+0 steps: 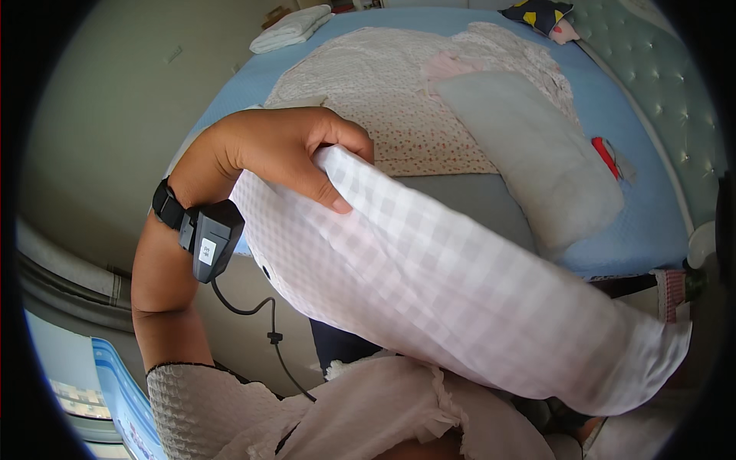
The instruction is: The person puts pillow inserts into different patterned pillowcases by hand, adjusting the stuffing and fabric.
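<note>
My left hand (299, 152) pinches one corner of a pale gingham cloth (437, 276), perhaps a pillowcase, between thumb and fingers. The cloth stretches from that hand down to the lower right, in front of my body. My right hand is out of view; a little skin shows beneath the cloth's right end. Beyond the cloth, on the bed, lies a white pillow (535, 155) with no patterned cover on it. A small-flowered quilt (368, 86) is spread out left of the pillow and behind it. A black device is strapped to my left wrist, with a cable hanging down.
The bed's blue sheet (644, 230) reaches to a tufted headboard (655, 86) on the right. A red object (606, 157) lies near the pillow. Folded white bedding (290, 29) sits at the far left corner, dark and pink cushions (537, 14) at the far right. A grey curtain hangs at left.
</note>
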A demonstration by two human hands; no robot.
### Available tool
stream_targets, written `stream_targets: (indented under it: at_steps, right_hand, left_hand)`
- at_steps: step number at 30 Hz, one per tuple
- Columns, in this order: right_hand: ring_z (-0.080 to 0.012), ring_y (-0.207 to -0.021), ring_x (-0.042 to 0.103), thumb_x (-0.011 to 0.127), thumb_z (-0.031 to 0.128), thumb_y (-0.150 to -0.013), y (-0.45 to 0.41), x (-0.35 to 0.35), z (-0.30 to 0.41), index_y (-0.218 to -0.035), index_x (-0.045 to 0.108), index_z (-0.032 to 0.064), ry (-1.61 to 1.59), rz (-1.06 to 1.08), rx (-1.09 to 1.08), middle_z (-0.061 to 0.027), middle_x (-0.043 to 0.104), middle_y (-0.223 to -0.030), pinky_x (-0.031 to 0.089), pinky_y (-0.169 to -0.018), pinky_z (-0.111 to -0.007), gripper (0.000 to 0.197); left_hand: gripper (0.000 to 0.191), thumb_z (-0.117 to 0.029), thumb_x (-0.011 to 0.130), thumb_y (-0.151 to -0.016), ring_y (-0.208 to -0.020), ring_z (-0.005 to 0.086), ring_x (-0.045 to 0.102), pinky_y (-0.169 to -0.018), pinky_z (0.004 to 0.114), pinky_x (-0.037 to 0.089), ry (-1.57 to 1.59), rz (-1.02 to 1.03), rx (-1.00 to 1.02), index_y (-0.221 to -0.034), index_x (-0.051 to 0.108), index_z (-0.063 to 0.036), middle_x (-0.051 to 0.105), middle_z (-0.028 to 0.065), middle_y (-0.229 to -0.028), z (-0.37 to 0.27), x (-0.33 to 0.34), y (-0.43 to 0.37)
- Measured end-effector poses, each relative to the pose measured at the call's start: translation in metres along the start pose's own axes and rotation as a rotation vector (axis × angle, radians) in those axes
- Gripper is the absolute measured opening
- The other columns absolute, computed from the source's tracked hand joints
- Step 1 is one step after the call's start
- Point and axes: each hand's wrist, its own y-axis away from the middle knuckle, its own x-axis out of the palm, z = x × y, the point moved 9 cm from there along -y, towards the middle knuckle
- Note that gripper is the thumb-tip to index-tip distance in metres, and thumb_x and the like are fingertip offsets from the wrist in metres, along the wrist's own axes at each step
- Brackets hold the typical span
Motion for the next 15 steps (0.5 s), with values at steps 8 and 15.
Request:
stream_targets:
  at_steps: [8,15]
  right_hand:
    - [-0.0295,-0.08,0.066,0.056,0.01,-0.086,0.036,0.032,0.02,-0.071,0.063,0.0024,-0.249,0.431,-0.39,-0.0122,0.067,-0.096,0.056,-0.07,-0.033,0.018]
    - [-0.0303,-0.077,0.065,0.055,0.013,-0.087,-0.021,0.028,0.036,-0.078,0.063,0.0069,-0.284,0.315,-0.272,-0.009,0.066,-0.094,0.054,-0.063,-0.032,0.014]
  left_hand:
    - [0.079,-0.025,0.086,-0.06,-0.092,0.0171,0.056,-0.078,0.03,0.048,-0.079,0.186,-0.148,-0.127,0.051,-0.004,0.057,0.01,-0.118,-0.019,0.023,-0.006]
    - [0.067,-0.016,0.084,-0.056,-0.09,0.0255,0.057,-0.081,0.029,0.047,-0.215,0.228,0.089,-0.118,0.06,-0.0067,0.061,0.0101,-0.104,-0.037,0.059,-0.008]
